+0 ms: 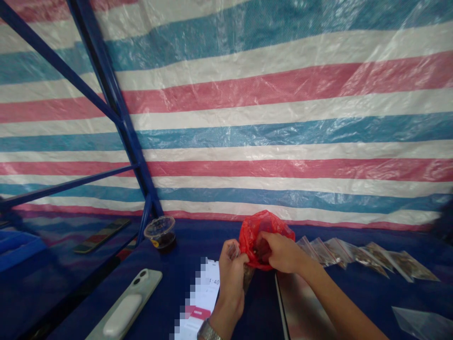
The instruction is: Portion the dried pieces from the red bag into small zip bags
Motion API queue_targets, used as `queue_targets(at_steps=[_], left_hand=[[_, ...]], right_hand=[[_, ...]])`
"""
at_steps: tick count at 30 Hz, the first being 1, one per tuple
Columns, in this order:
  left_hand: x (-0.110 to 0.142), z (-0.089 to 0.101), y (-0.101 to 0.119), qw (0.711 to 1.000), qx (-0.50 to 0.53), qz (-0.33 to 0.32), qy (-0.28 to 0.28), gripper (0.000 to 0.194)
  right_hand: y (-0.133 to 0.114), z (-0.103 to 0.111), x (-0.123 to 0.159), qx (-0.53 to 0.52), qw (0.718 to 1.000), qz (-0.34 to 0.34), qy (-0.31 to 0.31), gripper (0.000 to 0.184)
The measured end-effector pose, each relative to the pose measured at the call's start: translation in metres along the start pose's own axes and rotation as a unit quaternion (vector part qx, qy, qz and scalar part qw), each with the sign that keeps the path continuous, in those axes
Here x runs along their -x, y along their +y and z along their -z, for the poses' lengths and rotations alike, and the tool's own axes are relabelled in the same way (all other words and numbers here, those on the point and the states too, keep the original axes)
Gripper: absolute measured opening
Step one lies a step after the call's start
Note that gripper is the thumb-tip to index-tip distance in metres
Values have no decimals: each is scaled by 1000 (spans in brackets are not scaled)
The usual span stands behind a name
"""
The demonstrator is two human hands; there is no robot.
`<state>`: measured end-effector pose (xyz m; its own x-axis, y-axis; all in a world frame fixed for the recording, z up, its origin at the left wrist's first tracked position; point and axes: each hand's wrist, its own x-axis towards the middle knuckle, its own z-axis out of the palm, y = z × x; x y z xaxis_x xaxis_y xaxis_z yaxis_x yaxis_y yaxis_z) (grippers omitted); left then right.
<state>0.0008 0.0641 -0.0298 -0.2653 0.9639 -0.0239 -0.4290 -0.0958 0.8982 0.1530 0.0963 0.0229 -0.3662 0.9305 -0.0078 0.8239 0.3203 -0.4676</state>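
A crinkled red plastic bag (pixel 266 220) stands with its mouth open towards me on the dark blue surface. My right hand (pixel 281 252) reaches into that mouth with its fingers bent together. What the fingertips hold, if anything, is hidden; some dark bits show beside them. Closed around a small clear zip bag (pixel 248 278) with brownish contents is my left hand (pixel 230 271), right beside the red bag's left edge. A row of similar filled zip bags (pixel 368 259) lies to the right of my right hand.
A lit phone (pixel 207 293) lies by my left wrist, and a pale phone (pixel 147 281) with a white case on it is further left. Behind stands a clear lidded cup (pixel 163 236) of dark liquid. A flat reflective panel (pixel 306 307) lies under my right forearm; a clear bag (pixel 423 323) is at lower right.
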Motion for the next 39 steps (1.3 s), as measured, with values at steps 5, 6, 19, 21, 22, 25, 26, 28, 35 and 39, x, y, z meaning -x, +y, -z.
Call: queue_targets(at_steps=[5, 6, 19, 21, 22, 25, 26, 28, 35, 39], left_hand=[[-5, 6, -3, 998, -46, -35, -20, 26], [-5, 6, -2, 997, -59, -44, -23, 26], [7, 2, -5, 966, -217, -121, -72, 14], [7, 2, -6, 963, -232, -116, -77, 14], [8, 3, -6, 961, -239, -115, -78, 14], [9, 3, -6, 958, -249, -119, -75, 14], [9, 3, -6, 958, -250, -119, -77, 13], [9, 3, -6, 957, -251, -120, -84, 13], [9, 2, -5, 962, -233, -115, -84, 15], [10, 4, -2, 955, -256, -120, -85, 13]], right_hand=[[13, 2, -4, -82, 996, 25, 0, 31], [14, 3, -5, -99, 995, 33, 0, 30], [-14, 43, 18, -251, 962, 95, -58, 20], [-22, 41, 19, -187, 977, 98, -39, 20], [-25, 38, 19, -151, 984, 96, -21, 20], [-32, 31, 20, -79, 992, 95, 21, 20], [-34, 30, 20, -69, 992, 103, 26, 20], [-39, 29, 20, -61, 990, 126, 32, 24], [-47, 37, 22, -41, 984, 165, 54, 28], [-40, 49, 24, -50, 985, 151, 68, 26]])
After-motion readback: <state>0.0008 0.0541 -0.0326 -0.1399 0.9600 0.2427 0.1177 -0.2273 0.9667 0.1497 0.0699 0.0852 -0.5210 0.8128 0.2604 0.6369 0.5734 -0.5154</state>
